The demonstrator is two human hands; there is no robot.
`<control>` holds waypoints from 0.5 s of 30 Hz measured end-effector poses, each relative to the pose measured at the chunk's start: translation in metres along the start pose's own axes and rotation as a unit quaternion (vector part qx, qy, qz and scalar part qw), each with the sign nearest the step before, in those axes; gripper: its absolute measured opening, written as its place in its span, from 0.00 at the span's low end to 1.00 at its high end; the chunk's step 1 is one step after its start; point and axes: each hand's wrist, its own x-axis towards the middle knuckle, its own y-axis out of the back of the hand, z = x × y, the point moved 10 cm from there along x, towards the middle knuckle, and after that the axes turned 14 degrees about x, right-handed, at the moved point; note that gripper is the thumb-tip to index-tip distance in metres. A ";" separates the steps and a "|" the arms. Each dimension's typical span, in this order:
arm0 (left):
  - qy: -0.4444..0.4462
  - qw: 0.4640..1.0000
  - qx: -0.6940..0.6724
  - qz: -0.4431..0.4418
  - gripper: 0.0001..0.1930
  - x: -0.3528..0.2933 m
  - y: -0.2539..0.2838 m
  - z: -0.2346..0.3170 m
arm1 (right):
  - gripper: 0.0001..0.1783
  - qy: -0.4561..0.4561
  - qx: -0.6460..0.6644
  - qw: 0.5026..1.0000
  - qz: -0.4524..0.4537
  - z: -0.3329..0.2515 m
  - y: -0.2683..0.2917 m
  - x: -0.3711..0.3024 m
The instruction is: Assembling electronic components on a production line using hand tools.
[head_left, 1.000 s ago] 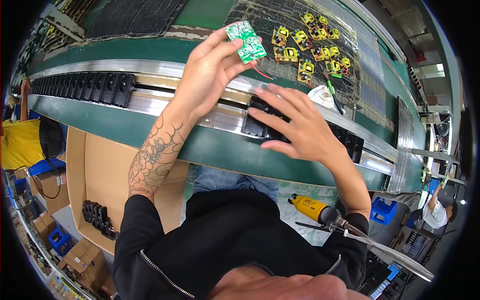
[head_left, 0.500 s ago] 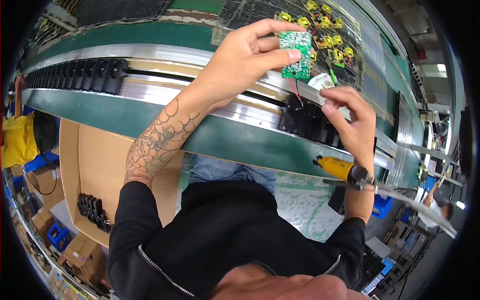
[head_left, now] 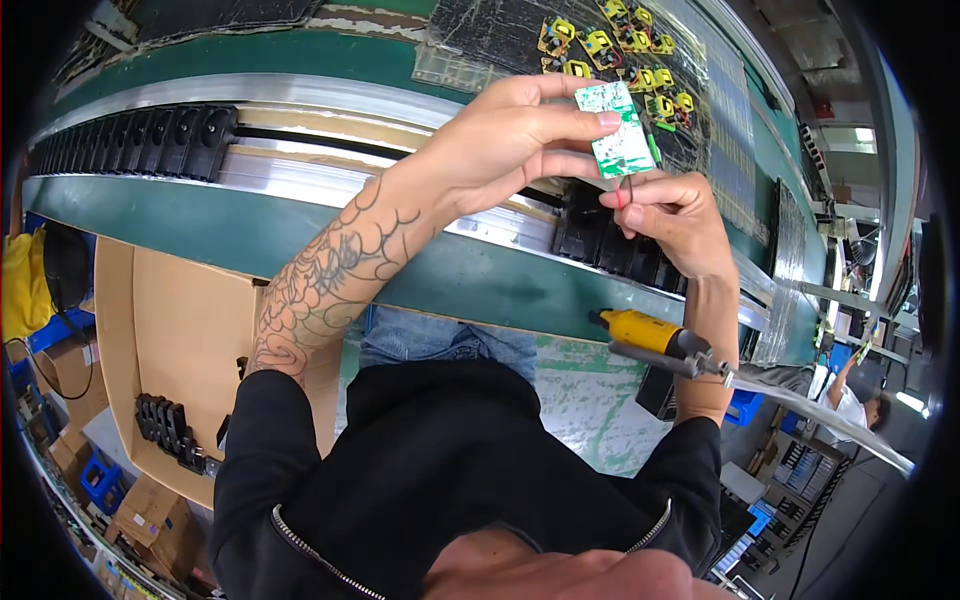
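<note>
Left hand [head_left: 500,150] pinches flat green circuit board [head_left: 620,140] — right hand [head_left: 670,215] grips its red wire [head_left: 619,192].

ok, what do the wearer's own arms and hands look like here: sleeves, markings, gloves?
Both hands, left hand and right hand, are bare: no gloves, and no rings or watch that I can make out. Black jacket sleeves are pushed up to about the elbows. The left forearm carries a dark web-pattern tattoo; the right forearm shows no markings.

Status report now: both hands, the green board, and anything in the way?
Left hand grips small green circuit board. Right hand pinches red wire under it. Black plastic housings sit directly below; nothing between.
</note>
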 end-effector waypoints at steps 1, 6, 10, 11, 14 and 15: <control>-0.015 0.999 0.035 0.005 0.22 -0.001 0.003 0.003 | 0.06 0.018 -0.056 0.998 0.006 -0.006 0.001 -0.001; -0.072 0.983 0.168 0.021 0.21 -0.003 0.002 0.017 | 0.06 0.064 -0.206 0.976 0.036 -0.023 -0.004 -0.005; -0.115 0.964 0.239 0.030 0.20 -0.003 -0.008 0.028 | 0.07 0.041 -0.163 0.984 0.064 -0.016 -0.006 -0.001; -0.131 0.957 0.257 0.028 0.20 -0.003 -0.009 0.029 | 0.07 0.020 -0.135 0.988 0.067 -0.011 -0.002 -0.002; -0.179 0.934 0.308 0.024 0.19 -0.003 -0.011 0.030 | 0.07 -0.042 -0.051 0.995 0.074 0.005 0.007 -0.002; -0.177 0.934 0.308 0.024 0.19 -0.003 -0.010 0.028 | 0.07 -0.043 -0.049 0.995 0.074 0.006 0.008 -0.002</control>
